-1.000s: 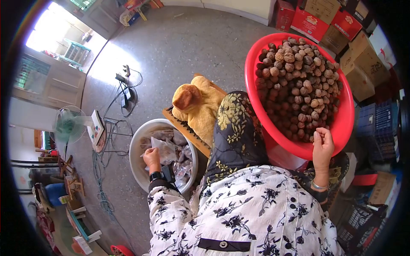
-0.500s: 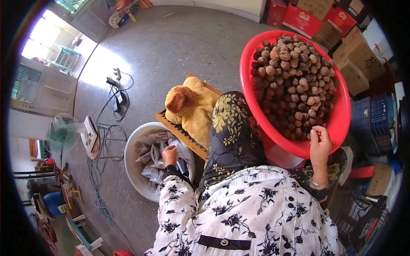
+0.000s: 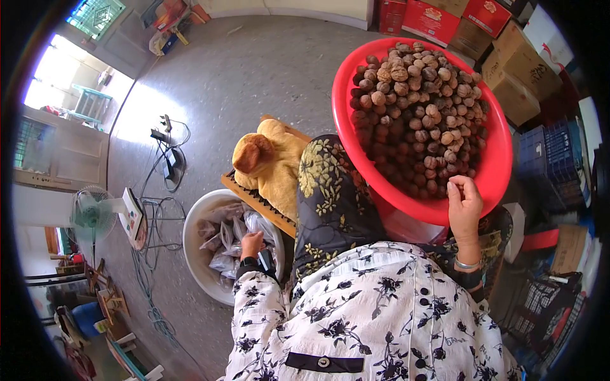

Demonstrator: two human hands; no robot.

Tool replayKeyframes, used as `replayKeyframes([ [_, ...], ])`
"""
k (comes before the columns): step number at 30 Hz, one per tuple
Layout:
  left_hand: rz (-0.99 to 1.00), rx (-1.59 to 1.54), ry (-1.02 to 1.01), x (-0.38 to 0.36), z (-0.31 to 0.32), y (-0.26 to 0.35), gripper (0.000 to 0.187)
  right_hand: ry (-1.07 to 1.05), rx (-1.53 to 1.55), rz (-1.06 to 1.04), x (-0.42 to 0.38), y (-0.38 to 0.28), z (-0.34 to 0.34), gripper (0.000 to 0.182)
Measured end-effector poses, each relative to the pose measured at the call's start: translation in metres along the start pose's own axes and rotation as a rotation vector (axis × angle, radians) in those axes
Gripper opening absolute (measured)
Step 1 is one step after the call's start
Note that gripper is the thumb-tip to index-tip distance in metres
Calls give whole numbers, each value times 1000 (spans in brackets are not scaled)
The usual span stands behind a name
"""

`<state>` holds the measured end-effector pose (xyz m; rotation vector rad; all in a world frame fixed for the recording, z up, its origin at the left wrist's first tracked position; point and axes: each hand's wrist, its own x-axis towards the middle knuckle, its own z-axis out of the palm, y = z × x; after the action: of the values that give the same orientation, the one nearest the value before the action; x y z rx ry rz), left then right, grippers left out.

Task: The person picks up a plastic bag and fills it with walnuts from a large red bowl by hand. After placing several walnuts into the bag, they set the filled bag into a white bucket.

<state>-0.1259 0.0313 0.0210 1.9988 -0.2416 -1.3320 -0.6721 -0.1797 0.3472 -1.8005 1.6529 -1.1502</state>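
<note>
Head view: left hand (image 3: 252, 244) is over bags (image 3: 223, 238) in a white tub (image 3: 196, 267), right hand (image 3: 465, 206) at a red basin (image 3: 499, 165) of walnuts (image 3: 422, 108); I cannot tell either grip.

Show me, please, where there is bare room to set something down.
The widest bare floor lies beyond the yellow cushion, between the black adapters and the cardboard boxes. It is crowded on the right, with boxes and crates, and inside the red basin and white tub.

Lettering on red box (image 3: 432, 22), cardboard box (image 3: 524, 60): unreadable.
</note>
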Motion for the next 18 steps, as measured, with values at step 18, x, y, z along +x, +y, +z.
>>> replayKeyframes([
  [18,65,319,330,-9,50,12,35,-40,-159,-59,3,-5,1,5],
])
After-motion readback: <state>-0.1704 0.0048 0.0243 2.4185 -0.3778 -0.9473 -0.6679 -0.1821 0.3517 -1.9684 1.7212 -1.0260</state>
